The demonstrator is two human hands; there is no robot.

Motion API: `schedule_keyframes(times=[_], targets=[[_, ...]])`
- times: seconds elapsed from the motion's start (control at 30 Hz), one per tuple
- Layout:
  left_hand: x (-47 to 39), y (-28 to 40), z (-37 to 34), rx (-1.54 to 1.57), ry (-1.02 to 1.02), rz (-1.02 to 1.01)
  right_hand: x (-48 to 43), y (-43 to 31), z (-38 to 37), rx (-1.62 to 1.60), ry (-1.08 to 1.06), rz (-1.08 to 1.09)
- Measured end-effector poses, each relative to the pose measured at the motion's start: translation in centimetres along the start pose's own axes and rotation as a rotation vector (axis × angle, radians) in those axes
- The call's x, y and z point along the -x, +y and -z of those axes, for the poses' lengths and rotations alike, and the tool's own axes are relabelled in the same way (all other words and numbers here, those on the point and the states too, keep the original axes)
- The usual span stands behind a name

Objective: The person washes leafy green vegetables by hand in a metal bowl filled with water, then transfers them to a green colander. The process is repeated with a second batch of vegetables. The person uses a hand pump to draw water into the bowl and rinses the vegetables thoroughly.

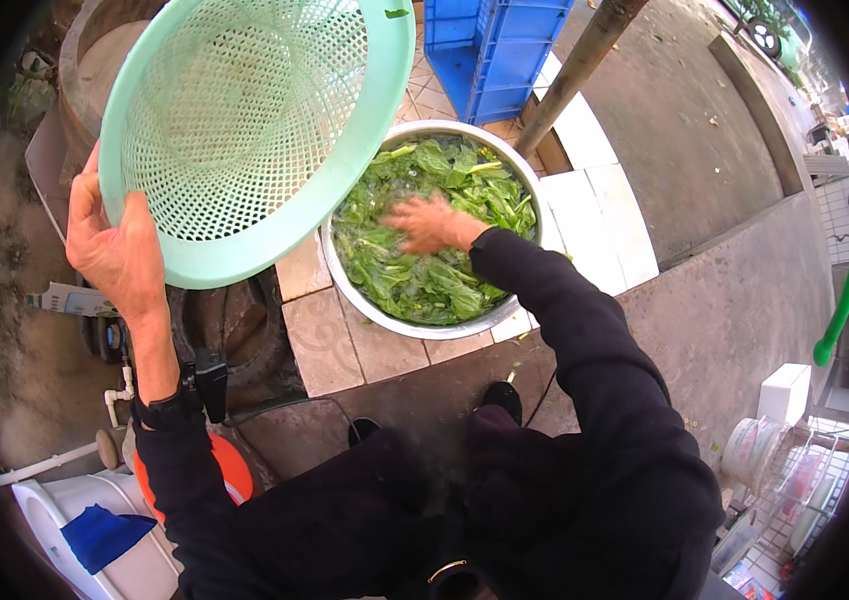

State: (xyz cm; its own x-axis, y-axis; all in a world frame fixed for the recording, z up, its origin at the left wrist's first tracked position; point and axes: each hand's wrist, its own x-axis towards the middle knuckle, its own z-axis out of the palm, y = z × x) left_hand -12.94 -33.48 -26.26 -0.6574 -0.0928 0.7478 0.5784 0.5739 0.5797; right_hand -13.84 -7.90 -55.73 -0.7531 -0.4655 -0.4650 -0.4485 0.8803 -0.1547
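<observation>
My left hand [113, 240] grips the rim of a light green plastic colander [244, 97], which is tilted so its perforated inside faces me. A small leaf scrap clings to the far rim. To the right, a round metal basin [424, 332] sits on a tiled ledge, filled with leafy green vegetables [462, 281] in water. Over the middle of the basin, my right hand [428, 225] is blurred, palm down with fingers spread among the leaves; nothing shows in its grasp. The colander's rim overlaps the basin's left edge in view.
Blue plastic crates [499, 60] stand behind the basin beside a wooden pole [582, 67]. White tiles [597, 225] edge the ledge on the right. An orange-red bucket [233, 469] and a white tub with a blue cloth [106, 536] lie lower left. A wire rack [807, 480] stands at right.
</observation>
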Motion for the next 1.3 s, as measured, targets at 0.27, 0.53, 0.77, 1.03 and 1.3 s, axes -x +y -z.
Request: schedule_keyframes(times=[0.27, 0.53, 0.77, 1.03, 1.3], targets=[[0.3, -0.8, 0.2, 0.021, -0.035, 0.006, 0.9, 2.9, 3.6, -0.234, 0.065, -0.09], [0.4, -0.9, -0.6, 0.016, -0.048, 0.055, -2.1, 2.7, 2.8, -0.235, 0.253, -0.418], [0.4, -1.4, -0.9, 0.076, -0.075, 0.075, -0.6, 2.4, 0.8, -0.247, 0.13, -0.342], [0.4, -1.5, -1.0, 0.12, -0.08, 0.048, 8.3, 4.5, 0.5, -0.292, 0.444, -0.649], [0.3, -1.1, -1.3, 0.093, -0.073, 0.062, 7.8, 3.6, -1.3, -0.197, 0.018, -0.256]])
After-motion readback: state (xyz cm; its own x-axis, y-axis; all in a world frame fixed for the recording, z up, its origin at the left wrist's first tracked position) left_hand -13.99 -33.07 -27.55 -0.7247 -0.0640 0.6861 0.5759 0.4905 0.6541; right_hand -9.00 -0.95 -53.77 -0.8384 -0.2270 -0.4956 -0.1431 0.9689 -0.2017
